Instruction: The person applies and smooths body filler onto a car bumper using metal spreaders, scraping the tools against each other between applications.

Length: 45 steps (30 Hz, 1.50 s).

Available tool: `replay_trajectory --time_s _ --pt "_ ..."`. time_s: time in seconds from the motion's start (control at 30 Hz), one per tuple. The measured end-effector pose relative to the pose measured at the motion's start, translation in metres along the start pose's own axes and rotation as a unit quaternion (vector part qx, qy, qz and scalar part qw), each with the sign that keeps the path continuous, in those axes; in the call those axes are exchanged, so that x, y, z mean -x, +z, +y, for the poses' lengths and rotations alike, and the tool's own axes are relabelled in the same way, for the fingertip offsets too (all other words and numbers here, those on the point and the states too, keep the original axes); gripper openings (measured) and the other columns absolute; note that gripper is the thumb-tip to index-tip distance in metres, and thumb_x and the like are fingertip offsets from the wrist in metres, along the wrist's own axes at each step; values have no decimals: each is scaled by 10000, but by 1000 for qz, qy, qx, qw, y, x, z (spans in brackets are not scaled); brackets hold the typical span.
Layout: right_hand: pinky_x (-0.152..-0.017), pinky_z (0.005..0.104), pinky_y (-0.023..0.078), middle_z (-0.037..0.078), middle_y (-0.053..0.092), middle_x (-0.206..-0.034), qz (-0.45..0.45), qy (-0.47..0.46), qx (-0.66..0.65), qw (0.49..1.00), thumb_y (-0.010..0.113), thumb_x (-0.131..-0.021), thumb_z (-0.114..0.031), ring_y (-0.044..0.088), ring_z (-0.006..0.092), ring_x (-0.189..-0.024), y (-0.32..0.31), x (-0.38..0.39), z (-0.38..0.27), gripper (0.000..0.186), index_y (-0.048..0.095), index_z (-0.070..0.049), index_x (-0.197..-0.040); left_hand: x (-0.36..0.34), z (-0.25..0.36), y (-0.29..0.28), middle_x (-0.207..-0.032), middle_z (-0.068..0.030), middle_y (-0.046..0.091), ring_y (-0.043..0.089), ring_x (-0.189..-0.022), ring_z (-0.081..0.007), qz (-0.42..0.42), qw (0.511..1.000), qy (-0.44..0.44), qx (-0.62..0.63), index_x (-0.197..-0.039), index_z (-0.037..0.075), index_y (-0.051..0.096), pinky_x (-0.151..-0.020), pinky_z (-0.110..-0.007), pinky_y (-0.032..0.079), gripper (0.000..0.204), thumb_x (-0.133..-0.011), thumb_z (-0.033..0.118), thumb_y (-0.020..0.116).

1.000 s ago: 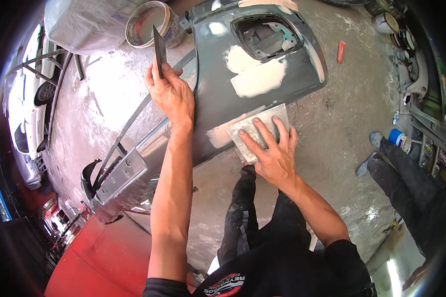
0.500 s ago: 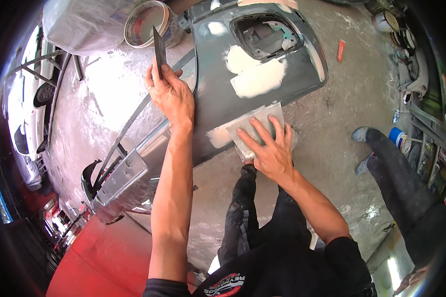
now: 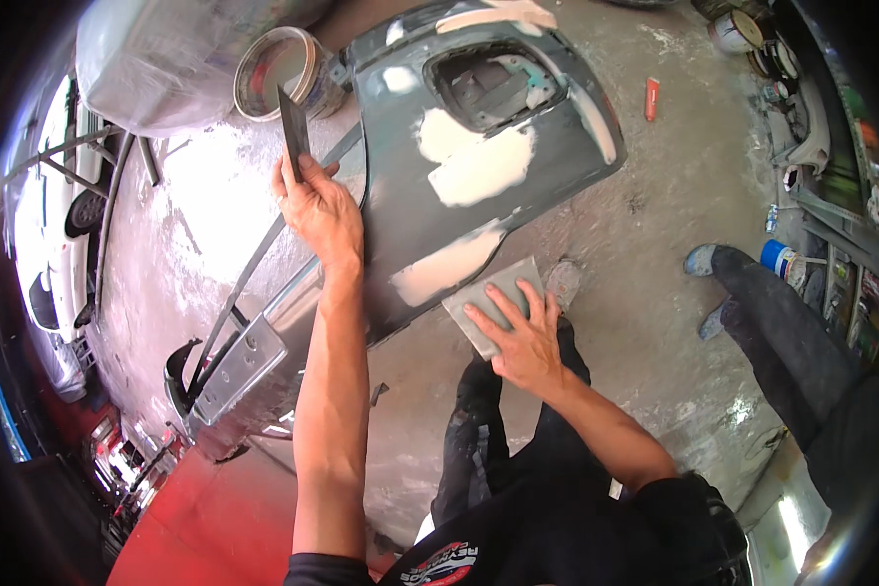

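My left hand (image 3: 317,210) holds a thin dark flat blade (image 3: 294,127) upright, over the left edge of a grey car body panel (image 3: 391,186). That panel has cream filler patches (image 3: 483,166) and an oblong opening (image 3: 493,88). My right hand (image 3: 523,332) grips a flat square greyish pad (image 3: 493,303), fingers spread across its top, just off the panel's lower edge. A pale filler strip (image 3: 439,269) shows above the pad. A grey metal bracket (image 3: 239,366) is at the panel's lower left.
A bucket (image 3: 278,73) stands beside a plastic-wrapped bulk (image 3: 156,59). A white car (image 3: 54,264) is at left, a red panel (image 3: 205,508) lower left, an orange tube (image 3: 651,98) on the floor. Another person's legs (image 3: 772,342) and assorted cans (image 3: 737,31) line the right.
My right hand and the pad have moved down off the filler strip, uncovering it. My left hand and blade sit a little lower and further left in view, as the whole scene has shifted.
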State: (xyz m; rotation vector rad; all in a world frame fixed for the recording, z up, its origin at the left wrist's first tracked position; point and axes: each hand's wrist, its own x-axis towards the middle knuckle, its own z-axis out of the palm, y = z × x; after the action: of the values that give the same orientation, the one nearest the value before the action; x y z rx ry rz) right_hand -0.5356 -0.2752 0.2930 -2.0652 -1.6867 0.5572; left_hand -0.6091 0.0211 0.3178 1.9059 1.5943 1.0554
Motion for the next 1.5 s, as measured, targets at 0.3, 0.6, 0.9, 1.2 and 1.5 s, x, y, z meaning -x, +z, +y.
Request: replay_trajectory --time_s 0.3,0.6,0.9,1.2,1.5 --pt "-1067 584 309 113 429 -1499 16 275 -79 958 651 -706 -69 366 431 -1320 14 93 42 726 541 -197 -1412 -1 -23 -4 -1309 -197 490 730 -819 -243 9 999 -31 -10 -1294 -60 552 -695 -340 536 345 -1062 188 492" --pt "-1110 432 355 205 503 -1429 129 446 -249 850 527 -997 -121 467 382 -1302 16 147 95 449 493 -108 -1444 9 2 -19 -775 -161 748 567 -590 -94 156 987 -8 44 -840 -118 664 -630 -262 450 741 -1080 504 340" --pt "-1151 443 312 222 454 -1473 151 467 -272 827 470 -1025 -145 418 392 -1374 -20 168 127 483 402 -56 -1495 123 65 -106 -940 -64 657 633 -856 -158 -205 933 -194 222 -962 14 626 -897 -344 494 226 -1009 219 546" --pt "-1145 437 318 216 409 -1509 98 469 -284 831 467 -1010 -74 408 387 -1373 -16 185 155 464 438 -63 -1473 299 16 -57 -1151 -190 688 673 -1075 -288 -433 534 -624 371 -1128 -41 680 -956 -439 528 320 -821 46 716" --pt "-1090 636 258 117 461 -1493 60 195 -1 979 685 -680 -90 348 457 -1361 -35 91 175 668 612 -157 -1340 251 -50 0 -1475 -230 440 330 -1440 -323 -633 581 -395 327 -780 34 735 -1153 -481 284 96 -806 114 782"
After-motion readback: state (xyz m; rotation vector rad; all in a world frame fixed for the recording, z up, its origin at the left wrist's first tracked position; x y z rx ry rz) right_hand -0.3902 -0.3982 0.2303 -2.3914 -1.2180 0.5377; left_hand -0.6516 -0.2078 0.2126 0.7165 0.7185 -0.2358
